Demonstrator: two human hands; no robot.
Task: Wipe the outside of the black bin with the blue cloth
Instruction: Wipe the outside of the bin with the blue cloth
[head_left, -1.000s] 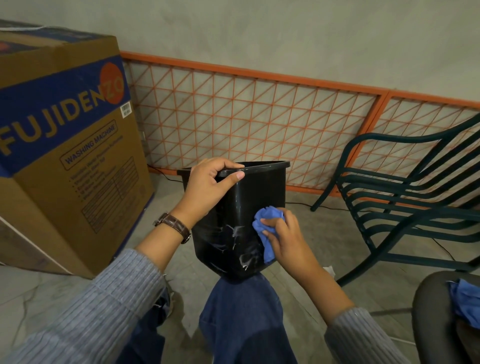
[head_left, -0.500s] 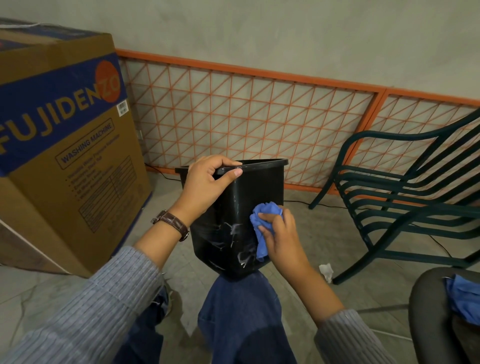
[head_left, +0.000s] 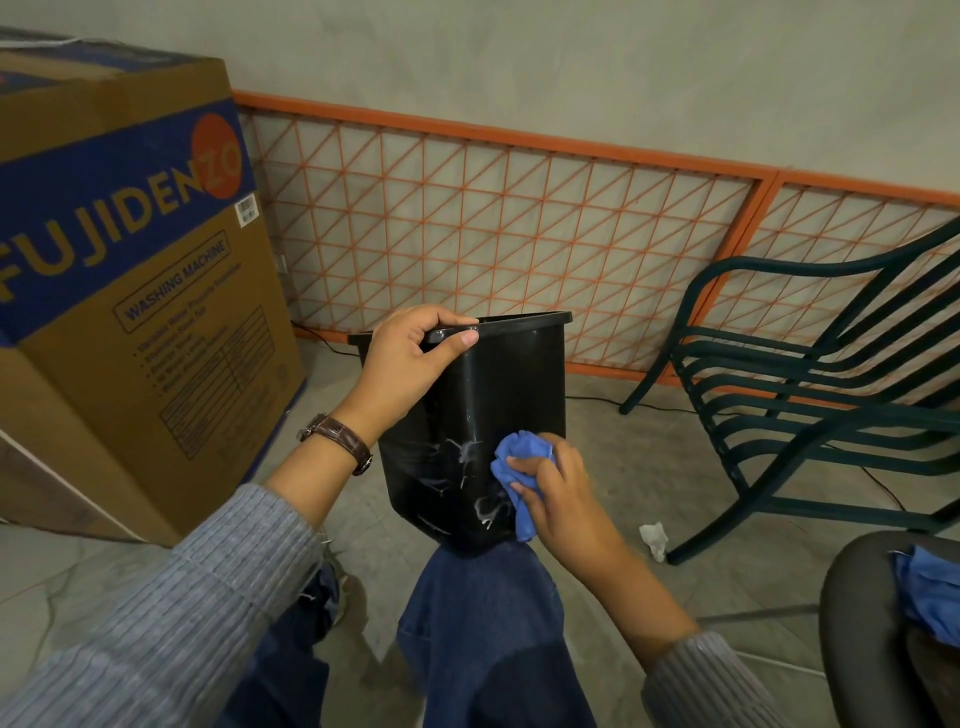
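Observation:
The black bin (head_left: 511, 384) stands upright on my right knee, its glossy side smeared with white streaks. My left hand (head_left: 410, 358) grips the bin's near rim, thumb outside and fingers over the edge. My right hand (head_left: 558, 491) holds a bunched blue cloth (head_left: 519, 475) pressed against the lower right part of the bin's side, next to the white marks.
A large cardboard washing machine box (head_left: 130, 270) stands at the left. An orange lattice panel (head_left: 519, 223) leans on the wall behind. A dark green chair (head_left: 810, 395) is at the right, a crumpled white tissue (head_left: 654, 538) on the floor, another blue cloth (head_left: 930, 592) on a dark seat.
My right hand with the cloth has slid a little down and left along the bin's side. My left hand keeps its grip on the rim.

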